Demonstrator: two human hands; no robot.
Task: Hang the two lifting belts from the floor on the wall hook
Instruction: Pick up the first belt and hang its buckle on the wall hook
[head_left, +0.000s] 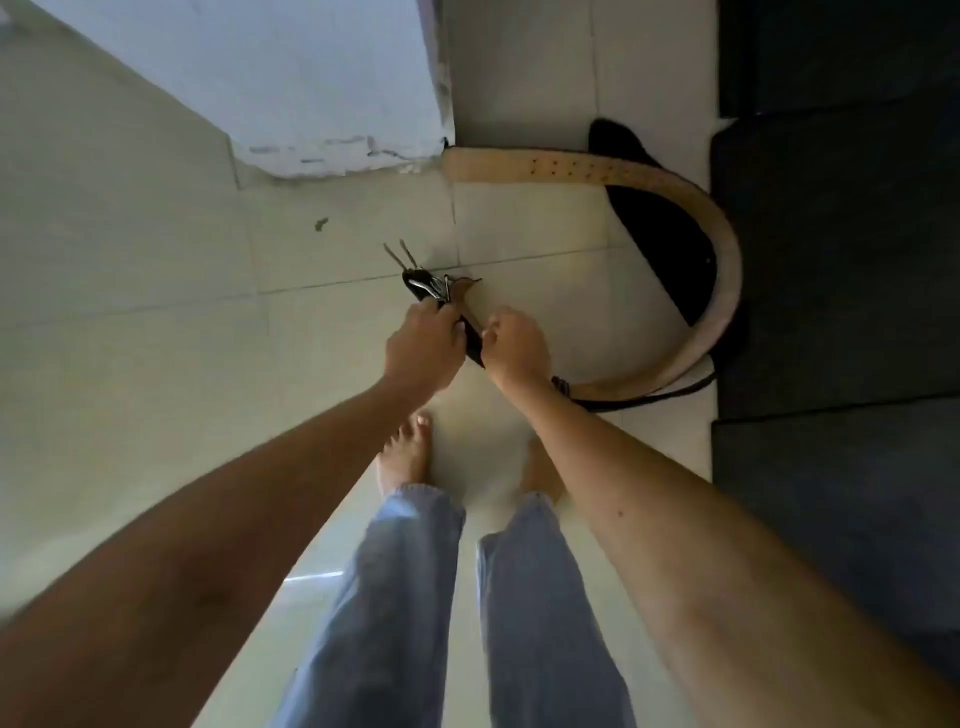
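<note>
1. Pale floor tiles (156, 322) meet dark mats (831, 286) on the right;
2. tan belt (724, 249) curves over the tiles beside a black belt (670, 249);
3. left hand (423, 345) and right hand (514, 345) both closed on the buckle end (431, 286), raised off the floor.

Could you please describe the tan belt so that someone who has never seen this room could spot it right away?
Start at the dark floor mats on the right side of the pale tiled floor. Along their left edge, the tan belt curves in a wide arc, one end reaching the wall corner. Unlike the black belt beside it, it is light tan with rows of small punched holes.
</note>
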